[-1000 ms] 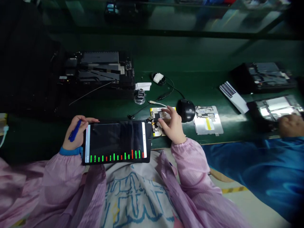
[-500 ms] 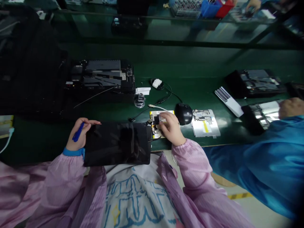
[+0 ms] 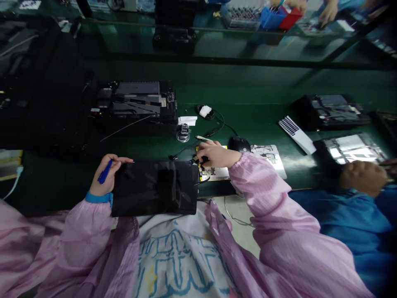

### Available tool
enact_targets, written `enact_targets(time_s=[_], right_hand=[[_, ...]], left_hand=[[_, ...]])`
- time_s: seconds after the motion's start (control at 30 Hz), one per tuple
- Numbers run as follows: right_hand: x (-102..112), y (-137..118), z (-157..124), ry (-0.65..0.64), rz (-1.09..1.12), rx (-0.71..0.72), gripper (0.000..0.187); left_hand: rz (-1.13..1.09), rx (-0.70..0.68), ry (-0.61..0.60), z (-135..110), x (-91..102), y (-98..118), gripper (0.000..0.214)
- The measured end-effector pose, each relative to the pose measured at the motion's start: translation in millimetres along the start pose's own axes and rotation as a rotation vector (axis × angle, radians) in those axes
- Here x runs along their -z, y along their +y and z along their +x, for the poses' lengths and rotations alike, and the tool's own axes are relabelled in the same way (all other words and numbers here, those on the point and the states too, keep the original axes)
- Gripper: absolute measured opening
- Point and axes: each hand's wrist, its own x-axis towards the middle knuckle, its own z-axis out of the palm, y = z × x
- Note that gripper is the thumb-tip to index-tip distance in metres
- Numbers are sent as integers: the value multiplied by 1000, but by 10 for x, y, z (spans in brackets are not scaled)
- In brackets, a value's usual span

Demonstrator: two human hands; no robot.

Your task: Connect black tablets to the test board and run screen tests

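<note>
My left hand [image 3: 106, 174] has a blue pen [image 3: 105, 171] tucked in its curled fingers, and its index finger stretches along the top left corner of a flat black screen panel [image 3: 145, 188]. The panel lies in front of my body at the bench edge. Right of it sits a board with yellow edges [image 3: 217, 173]. My right hand [image 3: 214, 155] is over this board's upper left, with fingers pinched down near a short dark cable at the panel's right edge. What the fingertips hold is hidden. A white-tipped cable [image 3: 203, 138] lies just above that hand.
Beyond the hands are a black mouse [image 3: 239, 144], a tally counter [image 3: 183, 131] and a coiled cable [image 3: 205, 111]. A silver-backed part [image 3: 274, 155] lies right. Stacked black device parts [image 3: 136, 101] stand back left. A white barcode scanner-like strip [image 3: 297, 134] and a co-worker's hand [image 3: 362, 178] are at right.
My right hand has moved left and up across the board, its fingers now bent down at the cable end. My left hand stays with the pen. The co-worker's hand has moved down and left.
</note>
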Motion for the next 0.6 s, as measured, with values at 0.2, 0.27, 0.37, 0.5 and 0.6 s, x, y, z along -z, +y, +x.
enact_targets(time_s=[0.2, 0.27, 0.37, 0.5, 0.6], right_hand=[[-277, -77, -229, 319, 63, -144, 17], [-483, -156, -350, 511, 140, -229, 9], [-762, -315, -457, 743, 276, -295, 15], [-925, -473, -432, 887, 281, -363, 19], [-925, -518, -376, 879, 284, -403, 20]], left_hand=[[-2, -4, 4, -3, 8, -8, 18], [0, -4, 5, -4, 3, -6, 18], [8, 5, 3, -3, -5, 1, 19], [7, 1, -4, 3, -5, 4, 19], [13, -6, -7, 6, 4, -5, 20]])
